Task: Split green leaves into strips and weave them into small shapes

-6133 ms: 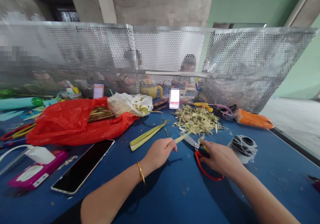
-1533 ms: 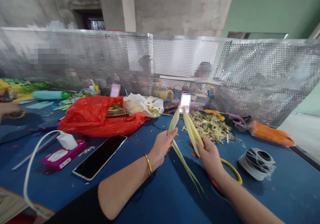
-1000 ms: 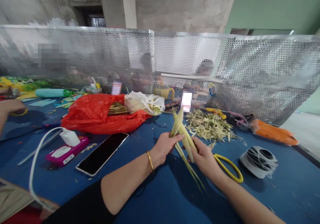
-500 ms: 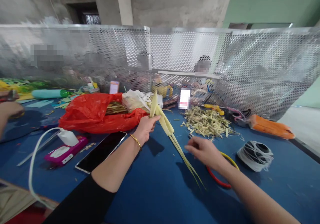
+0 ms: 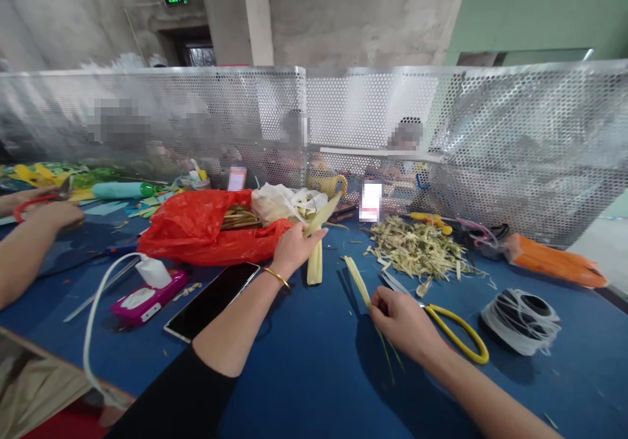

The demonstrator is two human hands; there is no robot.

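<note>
My left hand point(image 5: 297, 248), with a gold bangle at the wrist, pinches a pale yellow folded leaf point(image 5: 314, 267) that looks like corn husk. One end of it points up past my thumb, and a flat end hangs below. Closed round a bundle of thin pale stems point(image 5: 360, 280), my right hand point(image 5: 398, 316) is held above the blue table point(image 5: 304, 367). The stems and the leaf are apart. Partly under my right hand lie scissors point(image 5: 461, 336) with a yellow handle; their blades reach toward a heap of leaf scraps point(image 5: 422, 248).
Left of my hands are a red plastic bag point(image 5: 186, 229), a dark phone point(image 5: 213, 300) and a purple power strip point(image 5: 150, 301) with a white cable. At right are a spool of white cord point(image 5: 523, 321) and an orange packet point(image 5: 557, 260). Another person's hands point(image 5: 52, 216) hold red-handled scissors at far left.
The long stems that ran out of the leaf in my left hand are now apart from it, in my right hand. My right hand, free of them before, has closed on them. The view has shifted slightly.
</note>
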